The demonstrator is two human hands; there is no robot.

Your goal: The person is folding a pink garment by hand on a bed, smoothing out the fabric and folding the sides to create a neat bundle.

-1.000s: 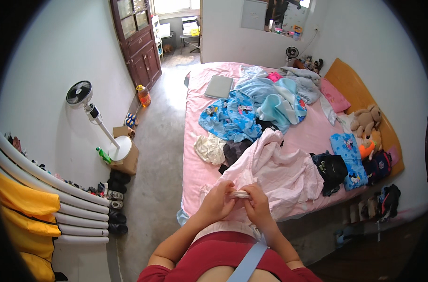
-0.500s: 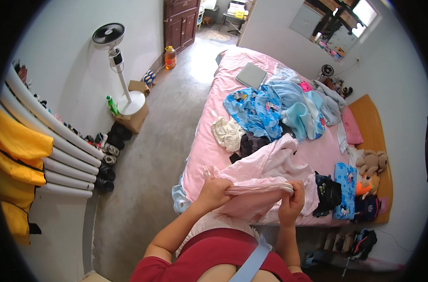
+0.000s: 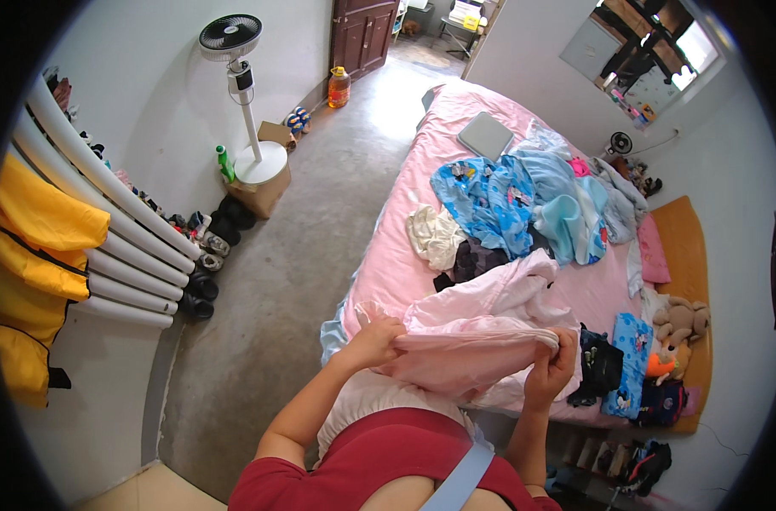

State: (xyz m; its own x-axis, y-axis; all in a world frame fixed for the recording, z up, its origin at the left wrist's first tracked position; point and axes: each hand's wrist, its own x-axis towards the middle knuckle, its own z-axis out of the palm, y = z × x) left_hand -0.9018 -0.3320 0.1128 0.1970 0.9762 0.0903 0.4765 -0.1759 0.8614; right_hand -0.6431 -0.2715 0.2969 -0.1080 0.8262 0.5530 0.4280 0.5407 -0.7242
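Note:
A large light pink cloth (image 3: 469,358) is stretched between my two hands at the bed's near edge; its kind cannot be told. My left hand (image 3: 375,342) is closed on its left part, and my right hand (image 3: 551,366) grips the edge at the right. Between them the cloth hangs in front of my body, while its far part lies bunched on the pink-sheeted bed (image 3: 388,247). Beyond it are a dark crumpled garment (image 3: 477,258), a cream garment (image 3: 433,236) and a blue patterned cloth (image 3: 490,196). Black folded clothing (image 3: 599,366) lies right of my right hand.
A folded blue cloth (image 3: 629,353) and plush toys (image 3: 682,319) lie by the wooden headboard (image 3: 690,247). A flat grey case (image 3: 485,134) rests at the bed's far end. Left across the floor stand a fan (image 3: 247,111), a shoe rack (image 3: 132,247) and a yellow bag (image 3: 43,264).
The cloth's upper edge is drawn wider and straighter between my hands. My left hand has moved slightly left and my right hand slightly right; the whole view has shifted a little.

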